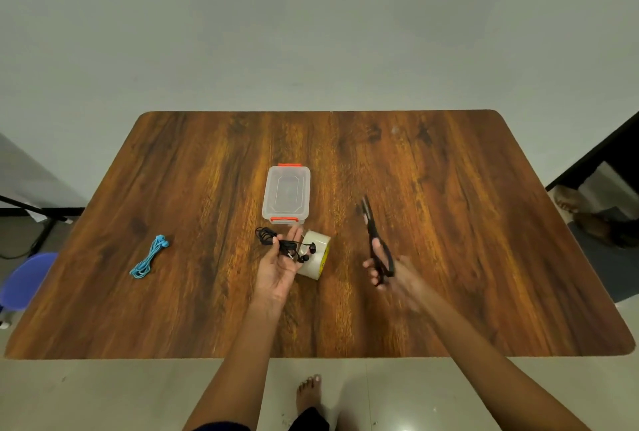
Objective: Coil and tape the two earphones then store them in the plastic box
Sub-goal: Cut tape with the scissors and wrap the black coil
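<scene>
Taping the black earphones, scissors ready

My left hand (281, 266) grips the coiled black earphones (287, 245); right hand (383, 271) holds scissors (375, 237). I'd keep that coil pinched tight near the tape roll (316, 256), centre frame.

Soft, dim, even light is falling from above, casting faint shadows; wide-angle distortion is bowing the brown wooden table (449, 257) edges, and motion blur is smearing the right hand (387, 269).

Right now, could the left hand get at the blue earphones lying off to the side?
Probably yes, but not freely: the blue earphones lie apart on bare table with nothing between, yet the left hand already holds the black earphones.
</scene>
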{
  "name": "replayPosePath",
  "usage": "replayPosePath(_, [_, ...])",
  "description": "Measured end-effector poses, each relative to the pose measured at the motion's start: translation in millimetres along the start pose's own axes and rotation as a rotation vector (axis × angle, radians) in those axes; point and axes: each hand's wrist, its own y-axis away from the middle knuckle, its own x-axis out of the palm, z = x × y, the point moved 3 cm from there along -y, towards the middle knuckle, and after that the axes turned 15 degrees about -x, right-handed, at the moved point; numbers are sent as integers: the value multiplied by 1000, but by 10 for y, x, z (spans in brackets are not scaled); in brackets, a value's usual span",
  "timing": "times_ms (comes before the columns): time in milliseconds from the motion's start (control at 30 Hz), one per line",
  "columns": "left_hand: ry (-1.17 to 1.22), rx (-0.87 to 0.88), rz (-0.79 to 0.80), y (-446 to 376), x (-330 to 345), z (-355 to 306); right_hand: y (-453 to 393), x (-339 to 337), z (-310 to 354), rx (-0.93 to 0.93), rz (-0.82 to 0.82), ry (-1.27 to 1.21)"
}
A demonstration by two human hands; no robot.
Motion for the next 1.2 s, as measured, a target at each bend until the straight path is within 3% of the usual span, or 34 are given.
replayPosePath(100, [-6, -8, 9, -16, -19, 7, -230, -280, -94, -3, -221, 468])
replayPosePath(267, [-50, -25, 8, -15, -12, -11, -461, -389, -162, -78, -302, 927])
replayPosePath(433, [-78, -31, 7, -8, -13, -36, -552, -307, -208, -128, -326, 942])
replayPosePath(500, [-71, -32, 4, -13, -28, -41, -514, -207, -178, -230, -335, 913])
replayPosePath(600, [-62, -31, 17, -24, -43, -39, -438, 180, -142, -431, -152, 793])
replayPosePath(700, [-60, -41, 59, -25, -19, -33, -418, 632, -239, -344, 53, 599])
replayPosePath(833, [-53, -38, 61, -3, -13, -79, -472, 853, -331, -331, -13, 497])
replayPosePath(933, [-75, -42, 57, 24, -3, -137, -511, 818, -280, -378, -52, 640])
replayPosePath(1100, [-45, 2, 94, 63, 35, -293, -584, 666, -25, -498, -93, 1192])
replayPosePath(1200, [-72, -10, 127, 109, 124, -390, -682, 589, 68, -479, -79, 1415])
